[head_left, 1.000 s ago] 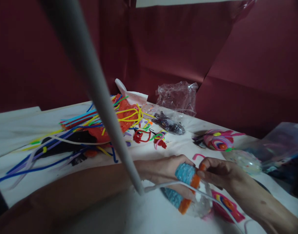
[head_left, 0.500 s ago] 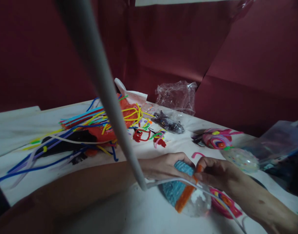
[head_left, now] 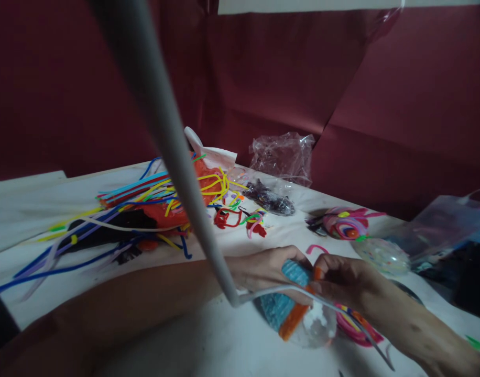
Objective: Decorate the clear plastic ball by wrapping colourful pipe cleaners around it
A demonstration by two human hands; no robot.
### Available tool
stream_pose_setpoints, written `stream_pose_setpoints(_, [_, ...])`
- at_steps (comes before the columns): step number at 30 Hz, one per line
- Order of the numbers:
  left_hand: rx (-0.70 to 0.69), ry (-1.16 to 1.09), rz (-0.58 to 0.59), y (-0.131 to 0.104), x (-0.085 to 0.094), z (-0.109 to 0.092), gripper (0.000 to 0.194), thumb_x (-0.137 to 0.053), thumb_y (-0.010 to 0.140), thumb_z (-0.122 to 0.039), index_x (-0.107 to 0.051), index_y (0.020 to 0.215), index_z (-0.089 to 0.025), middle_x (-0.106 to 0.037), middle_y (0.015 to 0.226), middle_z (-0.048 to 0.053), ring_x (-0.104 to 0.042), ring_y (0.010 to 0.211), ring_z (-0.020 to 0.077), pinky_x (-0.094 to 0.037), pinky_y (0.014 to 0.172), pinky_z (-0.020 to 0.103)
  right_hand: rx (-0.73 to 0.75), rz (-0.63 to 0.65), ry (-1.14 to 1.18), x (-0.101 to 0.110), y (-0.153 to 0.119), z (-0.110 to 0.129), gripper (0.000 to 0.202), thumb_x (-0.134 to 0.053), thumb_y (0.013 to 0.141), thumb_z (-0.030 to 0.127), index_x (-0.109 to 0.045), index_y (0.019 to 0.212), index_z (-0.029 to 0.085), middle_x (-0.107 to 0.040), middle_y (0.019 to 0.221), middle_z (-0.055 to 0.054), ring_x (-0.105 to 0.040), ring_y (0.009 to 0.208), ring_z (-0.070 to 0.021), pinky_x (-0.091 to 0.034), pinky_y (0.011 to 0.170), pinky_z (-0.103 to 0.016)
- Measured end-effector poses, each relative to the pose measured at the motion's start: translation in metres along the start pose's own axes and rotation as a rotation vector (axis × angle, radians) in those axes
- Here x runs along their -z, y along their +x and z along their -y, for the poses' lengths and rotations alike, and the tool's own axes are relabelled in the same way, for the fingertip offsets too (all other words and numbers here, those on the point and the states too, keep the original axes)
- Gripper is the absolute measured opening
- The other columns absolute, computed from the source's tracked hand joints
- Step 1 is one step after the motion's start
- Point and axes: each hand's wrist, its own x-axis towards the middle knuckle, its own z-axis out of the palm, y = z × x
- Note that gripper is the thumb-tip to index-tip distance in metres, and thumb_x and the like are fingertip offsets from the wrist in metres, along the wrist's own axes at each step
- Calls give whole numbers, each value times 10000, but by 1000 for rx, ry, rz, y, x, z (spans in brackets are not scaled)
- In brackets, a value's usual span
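A rounded object lies on the white table, its left part covered in blue fuzzy strips (head_left: 277, 311) and its right part clear plastic (head_left: 316, 327). An orange fuzzy strip (head_left: 293, 322) crosses it between the two parts. My left hand (head_left: 269, 269) rests over the blue part, thumb and fingers spread around it, holding it. The thumb and fingers of my right hand (head_left: 338, 275) pinch the upper end of the orange strip. A pale cable (head_left: 279, 288) passes in front of both hands and hides part of the object.
Colourful pipe cleaners (head_left: 138, 193) are heaped at the left on red and black pieces. Behind stand a clear bag (head_left: 281, 157) and a dark wrapped bundle (head_left: 269, 198). Pink coiled shapes (head_left: 346, 222) and a clear dome (head_left: 383, 256) lie at the right. A thick grey rod (head_left: 173, 141) crosses the view.
My left hand's fingers have come slightly further over the orange strip. My right hand still pinches its upper end. The view has shifted a little.
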Motion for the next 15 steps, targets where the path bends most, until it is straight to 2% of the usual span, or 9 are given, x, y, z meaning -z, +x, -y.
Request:
stream_pose_setpoints(2, [47,-123,3,-1,-1,-5,386,-684,658,-304,-515,986,-190,-503,802,-47,-460,698,77,-351,648,219,-1,-1,-15,-1,-1,0,510,-790,708,582,-536,692,140,-474,608,-7,-362,517,-139,-260,456,-181])
stream_pose_setpoints(5, [99,-334,11,1,0,-10,183,-589,707,-274,-532,833,-156,-505,716,-33,-456,624,73,-339,615,228,-2,5,-32,-1,-2,1,525,-792,699,591,-526,678,139,-467,605,-4,-376,521,-142,-267,466,-185])
stream_pose_setpoints(9, [93,-380,33,4,1,-10,316,-689,632,-366,-527,797,-151,-510,717,-20,-463,638,88,-332,608,235,-2,24,-42,-1,0,-1,552,-777,695,624,-502,681,145,-486,631,-20,-421,552,-167,-312,489,-202])
stream_pose_setpoints(15, [-3,-106,-58,3,0,-1,402,-706,637,-430,-533,877,-157,-514,847,-15,-477,812,114,-356,736,247,33,39,-59,-5,2,-1,517,-755,727,601,-508,700,147,-505,684,-34,-440,611,-186,-342,526,-217])
